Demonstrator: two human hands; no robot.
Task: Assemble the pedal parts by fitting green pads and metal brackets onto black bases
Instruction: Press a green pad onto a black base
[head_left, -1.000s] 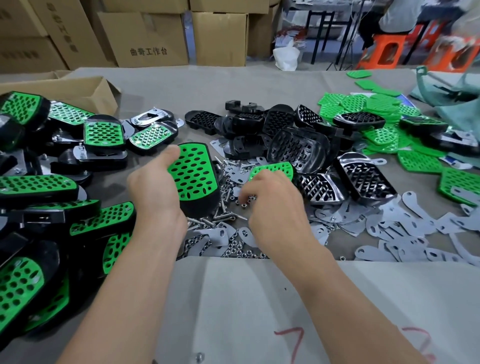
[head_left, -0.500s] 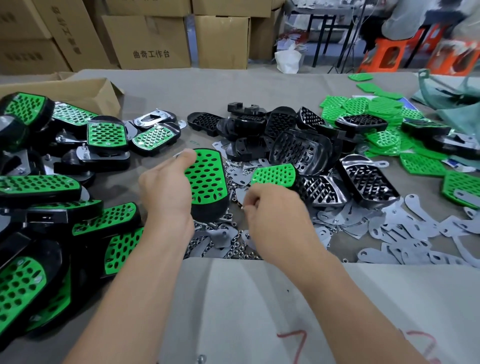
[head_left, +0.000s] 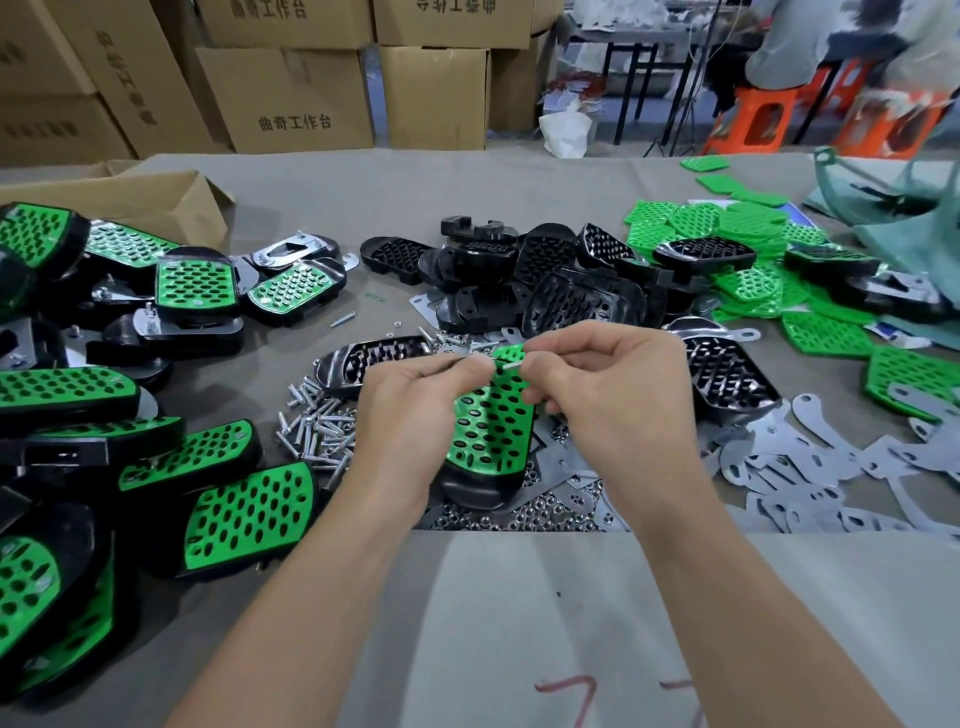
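A black pedal base with a green perforated pad (head_left: 491, 426) is lifted above the table centre, its far end up between my hands. My left hand (head_left: 410, 415) grips its left side, fingers curled round it. My right hand (head_left: 613, 395) pinches a small silver screw (head_left: 511, 365) at the pad's top edge. Loose screws (head_left: 317, 431) and nuts (head_left: 524, 514) lie under and left of the pedal. An empty black base (head_left: 374, 358) lies just behind my left hand. Flat metal brackets (head_left: 795, 467) spread out to the right.
Assembled green-and-black pedals (head_left: 244, 509) pile up at left. Bare black bases (head_left: 561, 280) heap in the middle back, loose green pads (head_left: 717, 218) at the back right. An open cardboard box (head_left: 130, 197) stands at far left. Stacked cartons (head_left: 291, 98) and orange stools (head_left: 763, 124) lie beyond the table.
My left hand lifted the green-padded pedal off the table toward the centre. My right hand came up from the screw pile with a screw and met the pedal's top end.
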